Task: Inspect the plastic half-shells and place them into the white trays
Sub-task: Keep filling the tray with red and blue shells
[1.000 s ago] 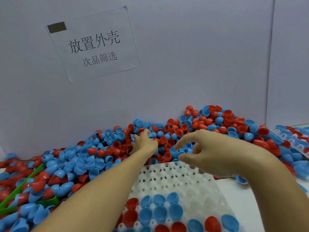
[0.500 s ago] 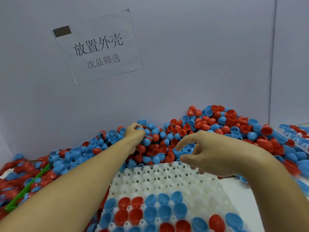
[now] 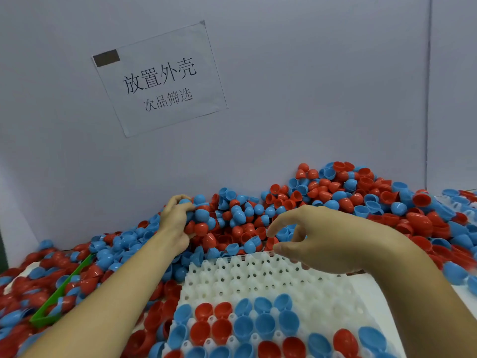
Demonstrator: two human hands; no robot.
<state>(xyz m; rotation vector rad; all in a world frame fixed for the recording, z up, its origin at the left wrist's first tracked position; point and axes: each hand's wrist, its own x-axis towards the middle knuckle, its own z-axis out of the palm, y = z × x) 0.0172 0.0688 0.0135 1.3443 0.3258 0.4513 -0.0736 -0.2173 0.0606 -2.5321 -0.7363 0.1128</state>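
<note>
Here the left hand (image 3: pixel 178 215) is reached deep into the heap of half-shells (image 3: pixel 335 200) piled against the grey back wall (image 3: pixel 309 86), its fingers curled round a blue half-shell (image 3: pixel 185 202) at the top of the slope; that grip is closed on the shell, with other blue and red shells pressed against the knuckles. The right hand (image 3: pixel 333 241) hovers above the far edge of the white tray (image 3: pixel 260 275), touching nothing, its forefinger and thumb held apart in a loose open pinch and the other fingers lightly bent, so its grip is empty.

The tray lies on the bench between the two forearms. Its far rows of cups are bare, while the nearer rows hold red and blue half-shells set open side up, among them a red seated shell (image 3: pixel 204 310) and a blue seated shell (image 3: pixel 264 324). The heap runs the whole width behind the tray and spills down to the left, where a green tray (image 3: pixel 55 297) sits half buried among shells. At the far right edge more shells rest on another white tray (image 3: pixel 464 205). On the wall above the heap a paper sign (image 3: pixel 160 78) with printed Chinese characters hangs tilted.
</note>
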